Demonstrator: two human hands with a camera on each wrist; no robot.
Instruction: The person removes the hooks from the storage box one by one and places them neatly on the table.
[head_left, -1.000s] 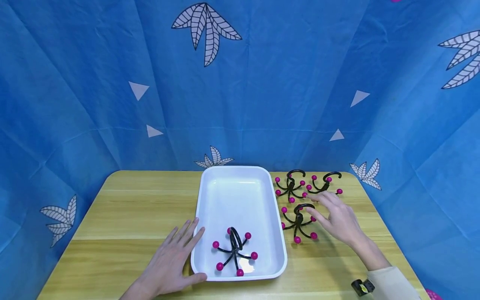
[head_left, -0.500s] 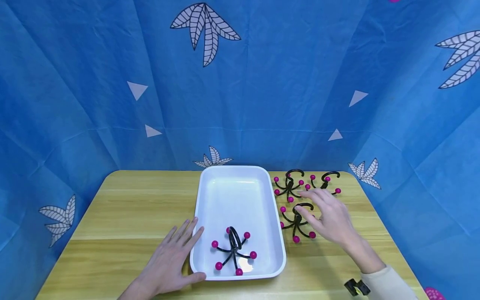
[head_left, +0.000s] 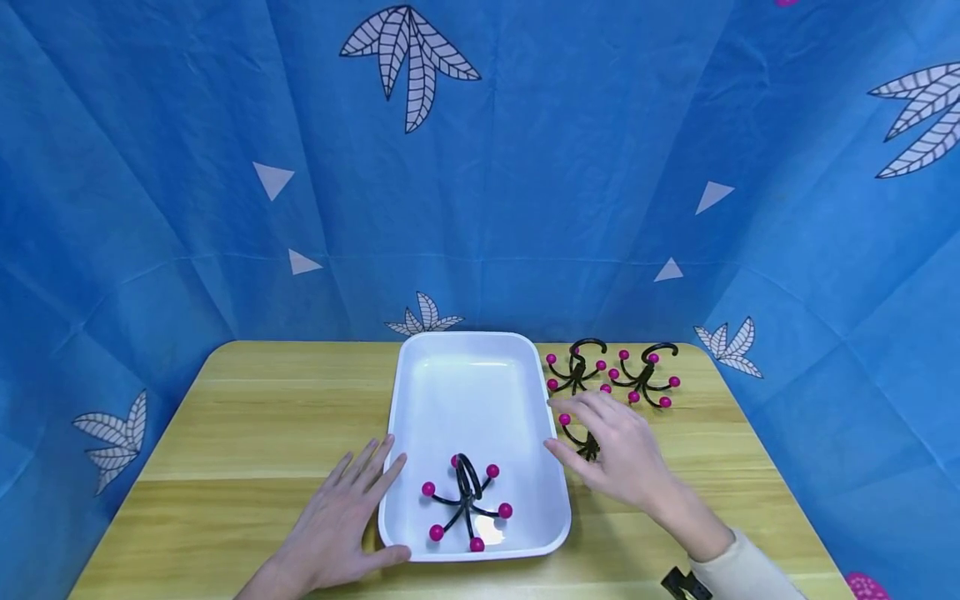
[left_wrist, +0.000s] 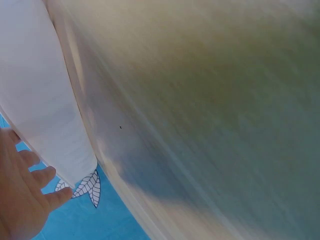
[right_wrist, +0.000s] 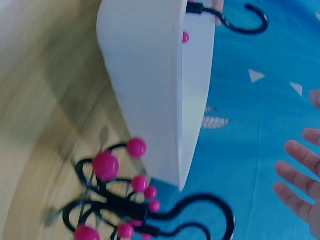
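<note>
My left hand [head_left: 337,517] lies spread at the left rim of a white tray [head_left: 472,400], fingertips touching or close to the edge; its fingers [left_wrist: 37,175] also show beside the tray in the left wrist view. Inside the tray's near end stands a black hook [head_left: 468,498] with several curved arms tipped by pink balls. My right hand [head_left: 618,454], fingers loosely extended and holding nothing, hovers over a similar near hook [head_left: 588,448], partly hiding it. Its fingertips are close to the tray's right rim. In the right wrist view the fingers [right_wrist: 300,180] are apart from the hooks.
Two more pink-balled black hooks stand at the back right of the wooden table [head_left: 262,417], one at left [head_left: 577,372] and one at right [head_left: 643,377]. A blue patterned curtain [head_left: 562,208] rises behind and beside the table.
My right hand has moved left, from over the right-hand hooks to near the tray's right rim, uncovering the far right hook. The left hand, tray and hooks stay in place.
</note>
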